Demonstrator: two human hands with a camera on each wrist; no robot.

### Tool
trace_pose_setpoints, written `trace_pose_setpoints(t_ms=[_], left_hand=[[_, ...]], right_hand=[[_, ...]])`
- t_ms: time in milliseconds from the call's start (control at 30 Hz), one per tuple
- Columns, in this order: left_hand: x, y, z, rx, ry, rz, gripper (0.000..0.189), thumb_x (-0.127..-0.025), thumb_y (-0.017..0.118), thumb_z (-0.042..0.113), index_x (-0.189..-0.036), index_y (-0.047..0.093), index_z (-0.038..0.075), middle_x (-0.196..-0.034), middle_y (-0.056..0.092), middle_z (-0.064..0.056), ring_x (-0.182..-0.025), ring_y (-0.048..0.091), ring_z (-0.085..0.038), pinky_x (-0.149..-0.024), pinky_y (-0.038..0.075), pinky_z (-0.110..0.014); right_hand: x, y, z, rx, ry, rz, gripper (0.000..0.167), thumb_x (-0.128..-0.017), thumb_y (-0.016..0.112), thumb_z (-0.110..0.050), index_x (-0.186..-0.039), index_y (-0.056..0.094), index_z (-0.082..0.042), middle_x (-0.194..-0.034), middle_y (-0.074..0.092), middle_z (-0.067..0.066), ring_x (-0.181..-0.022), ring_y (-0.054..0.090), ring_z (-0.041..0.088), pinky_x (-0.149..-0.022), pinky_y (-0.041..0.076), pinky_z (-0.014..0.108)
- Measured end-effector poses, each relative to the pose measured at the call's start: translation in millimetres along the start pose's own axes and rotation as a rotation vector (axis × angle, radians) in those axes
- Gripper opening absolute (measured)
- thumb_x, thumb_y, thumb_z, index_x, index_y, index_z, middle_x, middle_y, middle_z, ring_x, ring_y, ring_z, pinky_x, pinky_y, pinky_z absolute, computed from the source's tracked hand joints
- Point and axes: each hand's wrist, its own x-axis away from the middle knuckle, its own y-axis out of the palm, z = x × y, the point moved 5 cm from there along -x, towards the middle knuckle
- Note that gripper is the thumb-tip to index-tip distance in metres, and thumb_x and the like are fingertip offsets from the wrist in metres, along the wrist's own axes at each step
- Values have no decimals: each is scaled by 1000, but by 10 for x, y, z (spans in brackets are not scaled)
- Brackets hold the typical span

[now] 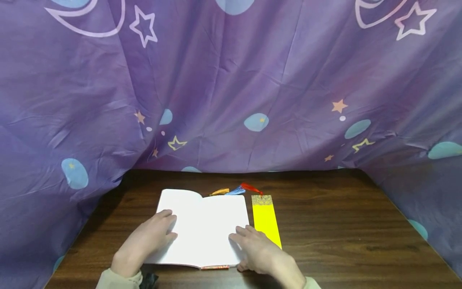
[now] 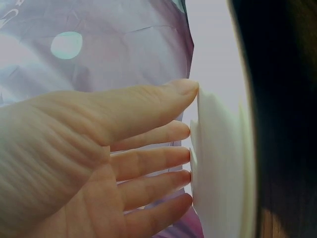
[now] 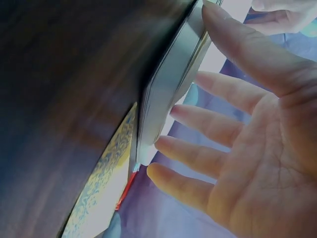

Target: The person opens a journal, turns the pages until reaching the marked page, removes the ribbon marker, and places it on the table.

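Note:
An open notebook (image 1: 207, 228) with blank white pages lies on the brown table. My left hand (image 1: 151, 237) rests on its left page; in the left wrist view the thumb and straight fingertips touch the page (image 2: 215, 158). At the notebook's right edge is my right hand (image 1: 258, 249), fingers spread and extended along the page edges (image 3: 166, 89) in the right wrist view. A yellow bookmark (image 1: 265, 218) with a patterned top and red tassel (image 1: 250, 187) lies just right of the notebook, partly hidden by the right hand.
Behind the notebook's top edge show an orange tassel (image 1: 220, 192) and a blue tassel (image 1: 236, 190). A patterned strip (image 1: 215, 267) peeks out below its bottom edge. Purple cloth (image 1: 216, 88) with stars hangs around the wooden table (image 1: 346, 224). A dark object (image 1: 148, 280) sits beside the left sleeve.

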Motion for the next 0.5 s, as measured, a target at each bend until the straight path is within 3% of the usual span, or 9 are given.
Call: trace_pose_setpoints(t_ms=[267,500], left_hand=[[-16,-8,10,-3,6,3,29,-85,75,15,-108,65,1,-127,56,-23,-119,54,-40,-100,44,-55],[-5,10,3,-2,-20,-27,33,-85,75,15,-112,65,0,-129,56,-24,-121,52,-41,-100,43,-57]], right_hand=[[28,-41,40,-20,-49,17,56,-72,87,-31,-122,65,-22,-136,57,9,-125,50,35,-100,46,53],[35,-41,68,-18,-82,45,55,-68,88,-36,-119,69,-23,-132,61,7,-120,54,32,-99,49,46]])
